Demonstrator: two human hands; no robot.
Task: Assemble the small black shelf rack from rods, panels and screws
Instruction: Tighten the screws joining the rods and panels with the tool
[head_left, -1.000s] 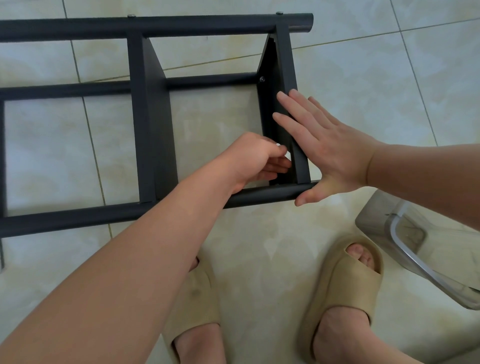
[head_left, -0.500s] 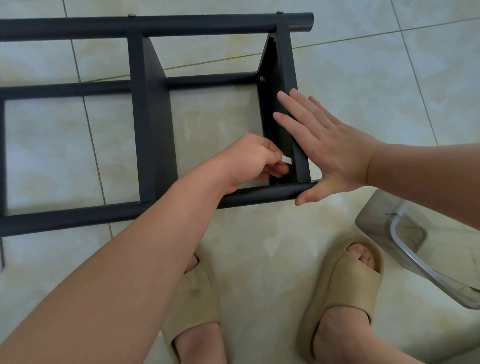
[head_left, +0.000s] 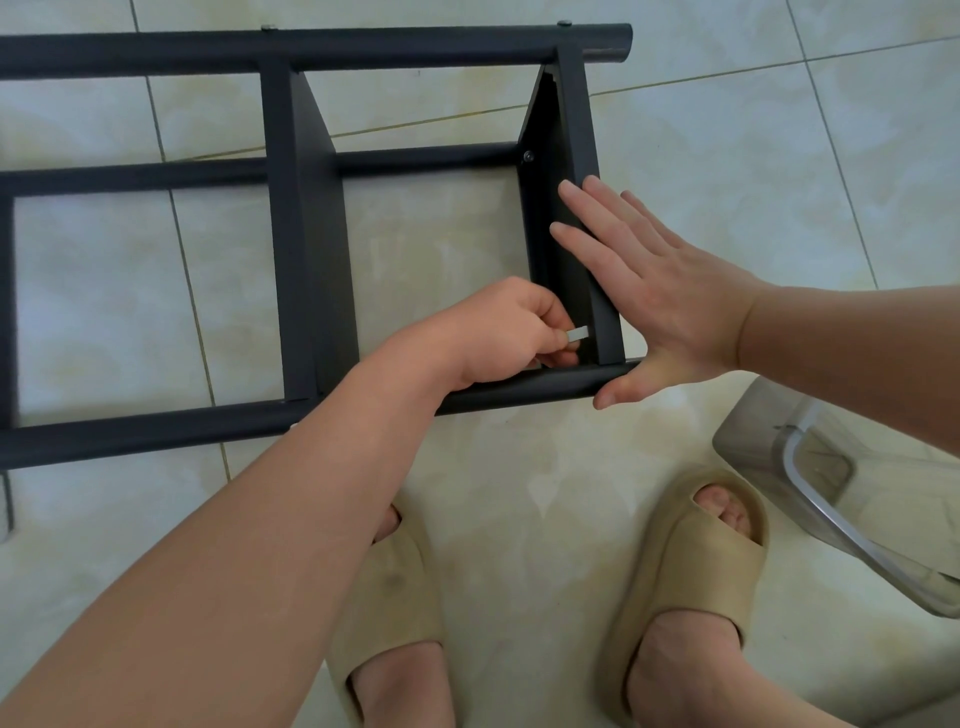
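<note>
While our left hand (head_left: 498, 332) pinches a half-hidden silver tool (head_left: 733, 333) and our right hand (head_left: 660, 306) presses flat against the end panel (head_left: 576, 130), a clear bin (head_left: 831, 493) lies cut off beside our sandals (head_left: 691, 561).

We saw bright, soft, even light on the pale floor tiles (head_left: 519, 493), with a mild sheen and only faint shadows under the black rack (head_left: 306, 234). The wide lens bowed its rods (head_left: 311, 47) near the edges; the left edge looked slightly blurred.

Black rack (head_left: 306, 260), beige slippers (head_left: 691, 566)
</note>
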